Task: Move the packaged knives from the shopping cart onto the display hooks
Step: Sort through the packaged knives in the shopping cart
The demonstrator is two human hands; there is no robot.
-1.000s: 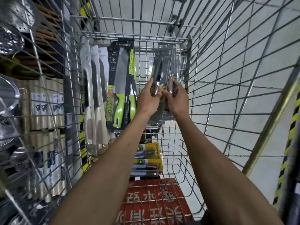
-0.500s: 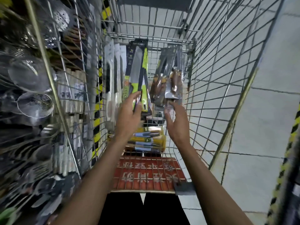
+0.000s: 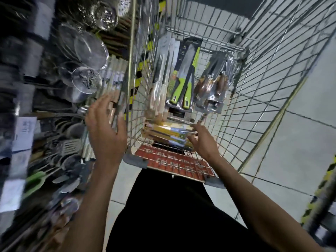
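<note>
Seen from the head camera, the packaged knives stand on end against the far wall of the wire shopping cart [image 3: 273, 122], handles down.

Toward the cart's left wall is a row of slim packs with pale handles [image 3: 160, 82]. In the middle of the far wall are dark cards holding broad blades with bright green handles [image 3: 183, 88]. Nearer the right wall are clear blister packs with brown wooden handles [image 3: 211, 84], glossy and tilted slightly. Flat on the cart floor, near its closer end, lies a stack of yellow knife packs [image 3: 169, 131], long side across the cart.

The right hand [image 3: 203, 140] is inside the cart at the right end of that yellow stack, fingers loosely extended and holding nothing. Motion blur hides whether the fingertips touch the stack. The left hand [image 3: 106, 131] is outside the cart, just beyond its left wall, palm open with the fingers spread, also holding nothing.

A red placard [image 3: 174, 160] with white characters lies on the cart's near end. Left of the cart is shelving hung with wire strainers [image 3: 87, 80] and, lower, blurred metal spatulas [image 3: 63, 148]. Right of the cart is pale tiled floor [image 3: 300, 142].
</note>
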